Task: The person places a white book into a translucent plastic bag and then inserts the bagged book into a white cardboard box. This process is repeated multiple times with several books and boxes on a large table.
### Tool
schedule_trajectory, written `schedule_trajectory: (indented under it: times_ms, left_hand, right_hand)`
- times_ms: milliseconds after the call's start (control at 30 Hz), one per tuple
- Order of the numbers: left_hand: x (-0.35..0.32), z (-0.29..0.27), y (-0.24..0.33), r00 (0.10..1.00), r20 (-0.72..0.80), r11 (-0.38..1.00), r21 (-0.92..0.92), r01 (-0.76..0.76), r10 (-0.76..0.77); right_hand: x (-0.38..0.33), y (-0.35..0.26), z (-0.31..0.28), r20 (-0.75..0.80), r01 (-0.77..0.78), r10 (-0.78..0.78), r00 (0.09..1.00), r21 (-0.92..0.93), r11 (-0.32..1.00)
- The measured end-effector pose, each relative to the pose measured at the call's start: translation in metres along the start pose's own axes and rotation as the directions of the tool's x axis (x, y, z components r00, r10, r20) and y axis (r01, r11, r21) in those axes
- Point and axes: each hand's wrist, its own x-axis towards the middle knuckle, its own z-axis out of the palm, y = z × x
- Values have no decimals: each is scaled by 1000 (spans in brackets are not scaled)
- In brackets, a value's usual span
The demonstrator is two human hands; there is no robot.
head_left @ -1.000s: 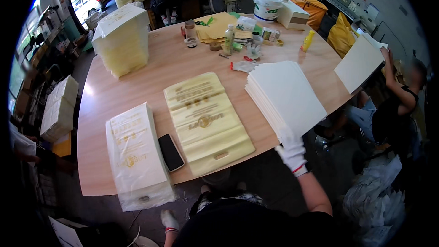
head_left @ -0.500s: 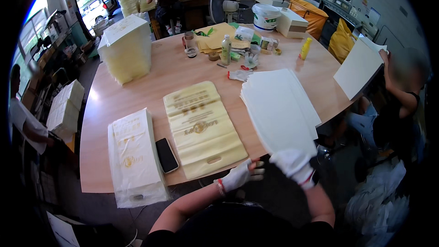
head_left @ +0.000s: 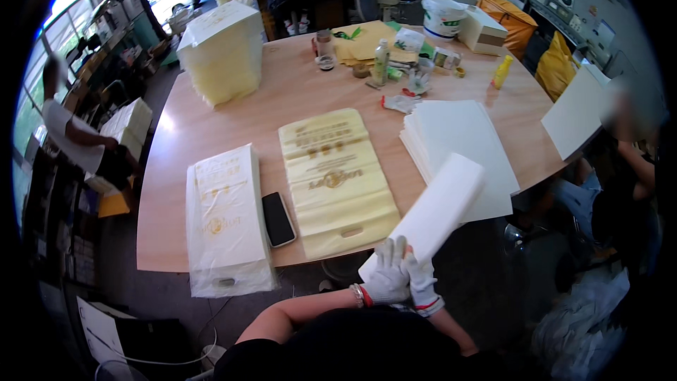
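A long white sheet (head_left: 446, 201), which looks folded or rolled lengthwise, slants across the table's front edge toward my body. My left hand (head_left: 388, 275), in a white glove, lies on its near end with fingers stretched out. Right beside it, my gloved right hand (head_left: 423, 284) closes round the near end; some of its fingers are hidden. Behind the sheet is a stack of large white sheets (head_left: 469, 134). To the left lie flat yellowish plastic bags (head_left: 337, 190) with gold print and a cut-out handle.
A black phone (head_left: 279, 220) lies between the yellowish bags and a plastic-wrapped white pack (head_left: 224, 204). Farther back are a tall bagged stack (head_left: 222, 56), a clear bottle (head_left: 381, 63), a yellow bottle (head_left: 501, 73) and a white bucket (head_left: 443, 17). A seated person (head_left: 635, 162) is at right.
The right hand has drawn a white sheet off the stack toward me, and it is now narrow. My left hand has come onto it. The view has shifted, and the person at left stands closer.
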Motion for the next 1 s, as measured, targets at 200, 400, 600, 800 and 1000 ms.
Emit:
schedule_trajectory:
  times_ms: [200,400,600,800,1000]
  left_hand:
    - [11,6,-100,886,-172,875,-322,362,-430]
    - [5,36,-173,885,-135,882,-238,407,-445]
    - [22,-17,-161,859,175,767,-391,508,-480]
    - [12,-12,-189,926,108,765,-534,360,-361]
    - [44,-28,-271,606,357,-441,-897,12,-711]
  right_hand:
    - [13,-22,-25,-98,13,-18,995,-59,998]
    - [17,-29,-42,97,-26,44,994,-174,984]
    - [34,-2,9,423,-356,201,884,328,875]
    - [67,13,83,435,-460,250,865,490,741]
    - [77,8,19,274,-261,194,942,232,937]
